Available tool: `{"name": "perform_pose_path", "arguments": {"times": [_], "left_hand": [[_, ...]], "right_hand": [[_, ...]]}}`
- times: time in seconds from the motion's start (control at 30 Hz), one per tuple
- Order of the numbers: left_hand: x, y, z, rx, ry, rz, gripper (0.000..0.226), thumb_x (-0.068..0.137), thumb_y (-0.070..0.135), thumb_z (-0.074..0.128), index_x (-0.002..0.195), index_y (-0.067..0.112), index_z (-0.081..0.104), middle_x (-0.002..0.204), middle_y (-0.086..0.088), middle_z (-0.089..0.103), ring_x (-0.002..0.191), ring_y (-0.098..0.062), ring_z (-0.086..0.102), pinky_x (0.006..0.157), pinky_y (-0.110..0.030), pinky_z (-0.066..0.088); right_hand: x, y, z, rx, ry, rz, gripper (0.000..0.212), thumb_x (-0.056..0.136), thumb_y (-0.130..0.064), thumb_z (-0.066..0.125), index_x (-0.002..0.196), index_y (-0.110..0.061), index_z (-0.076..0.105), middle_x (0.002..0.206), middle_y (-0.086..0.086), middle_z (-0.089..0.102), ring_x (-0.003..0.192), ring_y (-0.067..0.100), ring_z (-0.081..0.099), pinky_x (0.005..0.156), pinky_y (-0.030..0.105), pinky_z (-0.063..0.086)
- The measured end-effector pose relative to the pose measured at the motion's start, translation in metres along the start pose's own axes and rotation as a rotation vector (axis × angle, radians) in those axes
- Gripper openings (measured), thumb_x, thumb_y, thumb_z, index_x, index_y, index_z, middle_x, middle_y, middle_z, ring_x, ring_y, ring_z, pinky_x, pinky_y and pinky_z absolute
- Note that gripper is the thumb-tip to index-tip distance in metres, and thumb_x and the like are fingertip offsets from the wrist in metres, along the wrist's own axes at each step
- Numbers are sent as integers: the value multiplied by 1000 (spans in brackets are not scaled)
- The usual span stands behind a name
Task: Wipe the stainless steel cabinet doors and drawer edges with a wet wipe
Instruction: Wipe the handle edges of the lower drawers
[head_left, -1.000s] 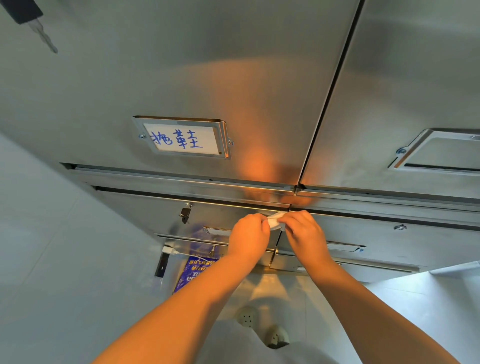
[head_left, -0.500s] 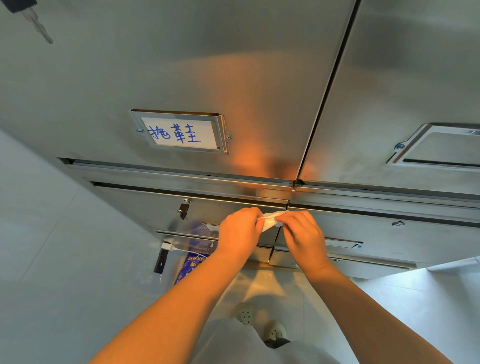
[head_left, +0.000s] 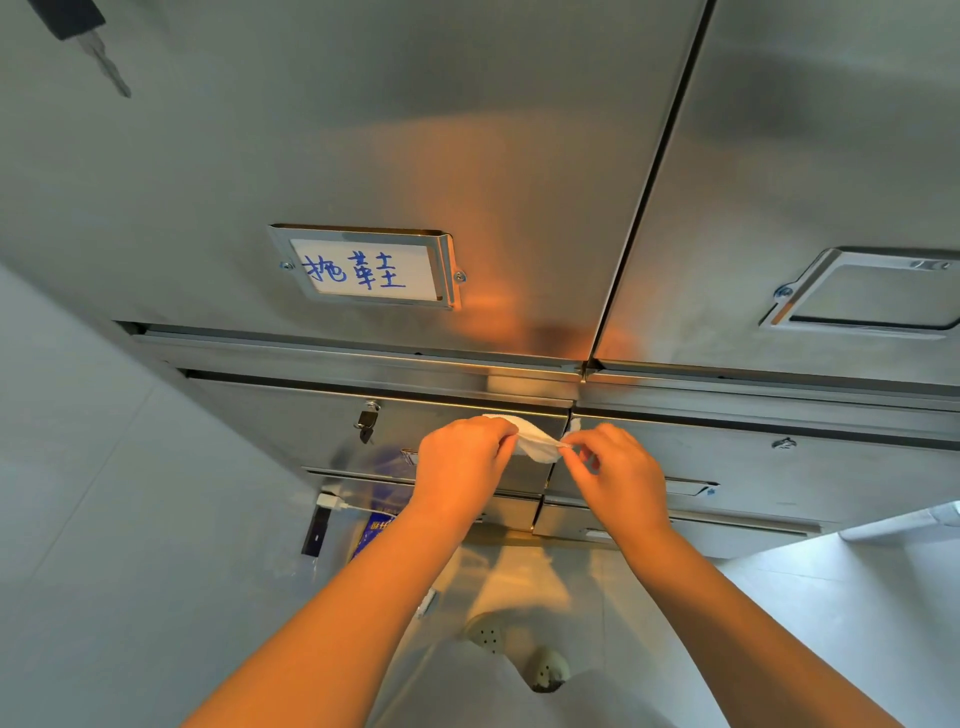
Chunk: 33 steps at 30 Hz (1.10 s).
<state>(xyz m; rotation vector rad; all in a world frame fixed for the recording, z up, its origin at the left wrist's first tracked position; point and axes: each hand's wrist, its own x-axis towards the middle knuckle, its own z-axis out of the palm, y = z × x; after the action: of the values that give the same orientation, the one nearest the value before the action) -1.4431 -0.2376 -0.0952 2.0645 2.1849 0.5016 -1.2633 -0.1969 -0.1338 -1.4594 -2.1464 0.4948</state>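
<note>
A white wet wipe (head_left: 537, 442) is stretched between my two hands in front of the stainless steel cabinet. My left hand (head_left: 460, 462) pinches its left end and my right hand (head_left: 615, 473) pinches its right end. The wipe hangs slack just in front of the upper drawer (head_left: 291, 421), near the seam between the left and right drawers. Above are the left cabinet door (head_left: 363, 130) with a label holder (head_left: 366, 267) and the right cabinet door (head_left: 831, 156).
A small key lock (head_left: 368, 418) sits on the left drawer front. A key (head_left: 106, 65) hangs at top left. A white plug with a black device (head_left: 318, 525) and a blue packet (head_left: 376, 530) lie by the wall at lower left. My shoes (head_left: 519, 654) stand on the tiled floor.
My hands have drawn apart, pulling the bunched wipe open between them. They sit a little lower against the drawer fronts than before.
</note>
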Motion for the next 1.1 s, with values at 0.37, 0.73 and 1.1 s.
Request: {"name": "perform_pose_path", "arguments": {"times": [0.37,0.73,1.1], "left_hand": [[-2,29,17,-698,-38,-438,29,90,28,61,116,16,68,108,1,70,90,-7,62,82,-21,49],[21,59,27,-1775,-273,-1010,28,95,16,55,120,4,57,118,-14,64,103,-18,63,93,-29,49],[36,59,33,-2103,-328,-1190,16,96,7,43,92,0,57,128,-22,55,121,-32,52,97,-36,42]], "right_hand": [[-8,-15,-1,725,300,660,9,88,-28,63,85,-34,69,84,-9,71,82,4,66,74,18,50],[22,-7,-14,1497,615,1228,34,83,2,66,116,1,57,109,15,61,82,16,63,76,25,57],[30,0,-17,1704,514,1226,4,91,-1,55,90,-1,59,74,11,69,73,18,65,60,23,57]]}}
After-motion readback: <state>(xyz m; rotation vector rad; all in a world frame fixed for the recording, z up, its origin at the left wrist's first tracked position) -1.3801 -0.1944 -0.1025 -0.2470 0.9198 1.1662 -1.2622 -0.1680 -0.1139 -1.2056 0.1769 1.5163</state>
